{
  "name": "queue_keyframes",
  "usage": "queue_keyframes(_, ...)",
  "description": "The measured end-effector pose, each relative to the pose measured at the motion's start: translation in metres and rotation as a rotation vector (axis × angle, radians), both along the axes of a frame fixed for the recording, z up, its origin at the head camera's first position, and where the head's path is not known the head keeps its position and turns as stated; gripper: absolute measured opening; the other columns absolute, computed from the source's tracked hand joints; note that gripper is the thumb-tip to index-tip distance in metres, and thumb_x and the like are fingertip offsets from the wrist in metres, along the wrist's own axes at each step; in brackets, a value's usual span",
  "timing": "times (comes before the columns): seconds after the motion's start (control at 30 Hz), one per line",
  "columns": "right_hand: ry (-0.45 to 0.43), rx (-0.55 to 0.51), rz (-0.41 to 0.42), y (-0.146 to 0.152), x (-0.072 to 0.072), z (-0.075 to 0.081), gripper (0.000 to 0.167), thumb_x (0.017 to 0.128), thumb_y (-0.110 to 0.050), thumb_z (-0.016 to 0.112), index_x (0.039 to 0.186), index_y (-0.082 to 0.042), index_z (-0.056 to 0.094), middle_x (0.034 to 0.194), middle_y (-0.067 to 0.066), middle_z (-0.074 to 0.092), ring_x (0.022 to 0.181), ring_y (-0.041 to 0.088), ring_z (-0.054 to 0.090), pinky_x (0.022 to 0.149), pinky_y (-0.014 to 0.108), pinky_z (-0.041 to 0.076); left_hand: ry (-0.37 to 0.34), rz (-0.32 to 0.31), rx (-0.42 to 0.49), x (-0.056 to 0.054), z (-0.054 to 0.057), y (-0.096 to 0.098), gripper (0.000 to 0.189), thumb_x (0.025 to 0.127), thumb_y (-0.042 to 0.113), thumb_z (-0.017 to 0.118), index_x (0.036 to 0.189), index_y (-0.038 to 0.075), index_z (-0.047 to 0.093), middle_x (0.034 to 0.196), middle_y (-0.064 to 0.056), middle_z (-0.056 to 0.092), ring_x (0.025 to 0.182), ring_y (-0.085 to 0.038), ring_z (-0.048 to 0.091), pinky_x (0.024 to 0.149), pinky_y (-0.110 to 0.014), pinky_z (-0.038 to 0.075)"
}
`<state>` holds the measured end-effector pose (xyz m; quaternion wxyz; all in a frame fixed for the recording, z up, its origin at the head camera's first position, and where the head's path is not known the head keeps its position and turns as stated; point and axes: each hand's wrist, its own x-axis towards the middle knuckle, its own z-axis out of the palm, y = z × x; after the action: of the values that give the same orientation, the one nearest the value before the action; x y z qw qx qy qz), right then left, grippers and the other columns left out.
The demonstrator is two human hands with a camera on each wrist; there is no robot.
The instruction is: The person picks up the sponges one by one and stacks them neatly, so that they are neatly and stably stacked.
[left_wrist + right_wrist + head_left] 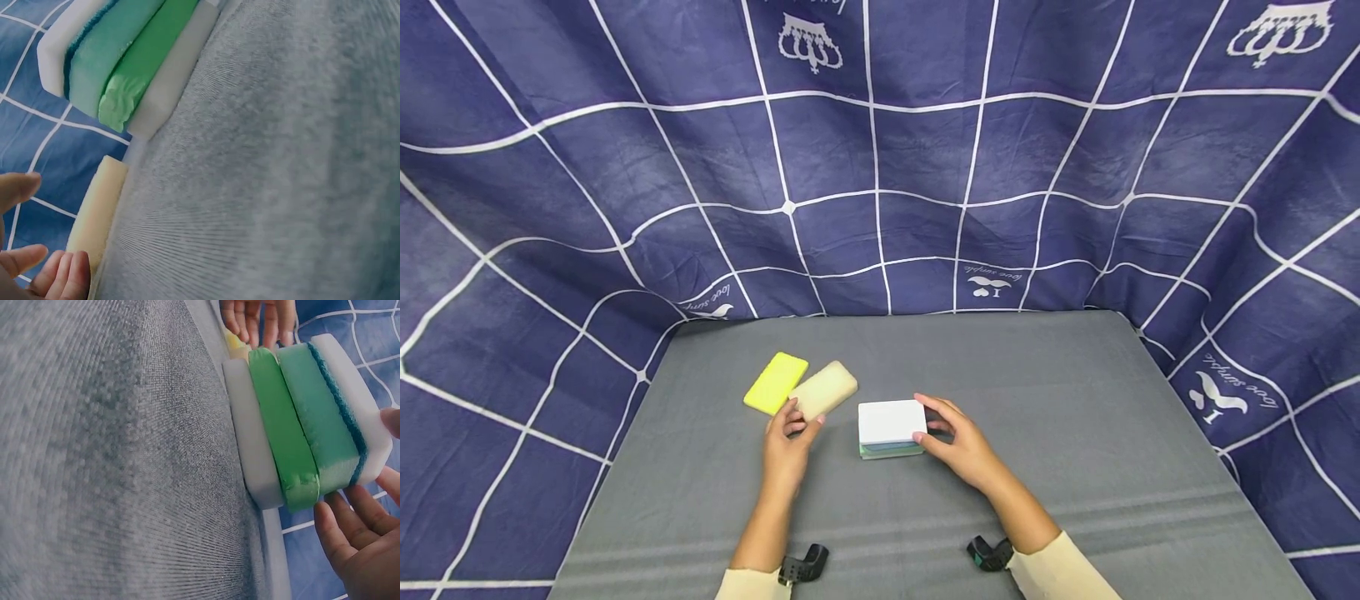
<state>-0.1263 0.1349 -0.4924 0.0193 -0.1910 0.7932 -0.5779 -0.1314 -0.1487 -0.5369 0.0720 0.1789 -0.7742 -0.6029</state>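
Observation:
A stack of sponges stands on the grey cloth: a white sponge on top, a teal sponge with a darker blue layer, a green block, and a white block at the bottom. My right hand holds the top white sponge at its right end, thumb and index finger at opposite edges; its other fingers are beside the stack. Left of the stack lies a beige sponge. My left hand is at its near left end, thumb and fingers spread apart; contact there is unclear.
A yellow sponge lies flat beyond the left hand, close beside the beige one. Grey cloth covers the table. A blue curtain with white lines surrounds its back and sides. Each wrist wears a black band.

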Motion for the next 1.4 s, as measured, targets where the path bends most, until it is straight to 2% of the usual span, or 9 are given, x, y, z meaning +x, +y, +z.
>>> queue_keyframes(0.17,-0.006,-0.005,0.002,0.0,0.0,0.0,0.057,0.092,-0.006,0.073,0.145,-0.009,0.053,0.142,0.016,0.055,0.13,0.033,0.053,0.103,0.058,0.047,-0.04,0.007,-0.007,0.001,-0.003,-0.003,0.074,0.091,0.025,0.077,0.153,0.008,0.041,0.133,-0.012,0.048,0.118,-0.026,0.051,0.079,-0.016,0.044)
queue_keyframes(0.37,0.003,-0.004,0.007,0.0,0.0,0.0,0.057,0.091,-0.005,0.074,0.144,-0.008,0.054,0.141,0.016,0.056,0.129,0.031,0.054,0.102,0.057,0.048,-0.036,-0.001,-0.039,-0.003,-0.009,-0.009,0.079,0.089,0.024,0.078,0.155,0.007,0.038,0.132,-0.015,0.049,0.118,-0.03,0.055,0.079,-0.017,0.045)
queue_keyframes(0.6,0.007,-0.004,0.01,0.0,0.0,0.0,0.056,0.091,-0.005,0.074,0.144,-0.008,0.054,0.14,0.015,0.056,0.129,0.027,0.055,0.101,0.054,0.05,-0.07,-0.038,-0.072,-0.009,-0.013,-0.017,0.087,0.088,0.022,0.079,0.159,0.008,0.03,0.134,-0.015,0.05,0.115,-0.029,0.056,0.077,-0.018,0.046)
queue_keyframes(0.8,0.01,0.004,0.006,0.0,-0.001,-0.001,0.056,0.091,-0.006,0.074,0.143,-0.008,0.054,0.14,0.015,0.057,0.128,0.023,0.055,0.101,0.052,0.051,-0.076,-0.05,-0.068,-0.015,-0.016,-0.021,0.087,0.086,0.017,0.081,0.158,0.007,0.032,0.128,-0.017,0.052,0.098,-0.02,0.058,0.066,-0.016,0.053)
queue_keyframes(0.93,0.017,0.002,-0.001,0.0,0.0,-0.001,0.056,0.09,-0.004,0.075,0.143,-0.007,0.055,0.139,0.016,0.057,0.128,0.022,0.055,0.1,0.052,0.051,-0.068,-0.066,-0.069,-0.019,-0.016,-0.023,0.086,0.085,0.013,0.081,0.156,0.005,0.034,0.121,-0.018,0.052,0.086,-0.014,0.057,0.064,-0.019,0.056)
queue_keyframes(1.13,0.018,-0.004,0.0,0.0,-0.001,-0.001,0.056,0.09,-0.004,0.075,0.143,-0.007,0.055,0.139,0.016,0.057,0.128,0.023,0.055,0.099,0.053,0.051,-0.08,-0.068,-0.076,-0.024,-0.017,-0.023,0.086,0.083,0.01,0.082,0.156,0.005,0.035,0.118,-0.017,0.051,0.085,-0.015,0.052,0.064,-0.021,0.058)
queue_keyframes(1.4,0.017,-0.01,0.004,0.0,-0.001,-0.003,0.057,0.09,-0.005,0.075,0.143,-0.006,0.055,0.138,0.017,0.058,0.127,0.028,0.056,0.099,0.054,0.051,-0.094,-0.061,-0.113,-0.025,-0.018,-0.024,0.084,0.085,0.013,0.081,0.155,0.008,0.036,0.115,-0.015,0.051,0.087,-0.016,0.05,0.058,-0.022,0.056)
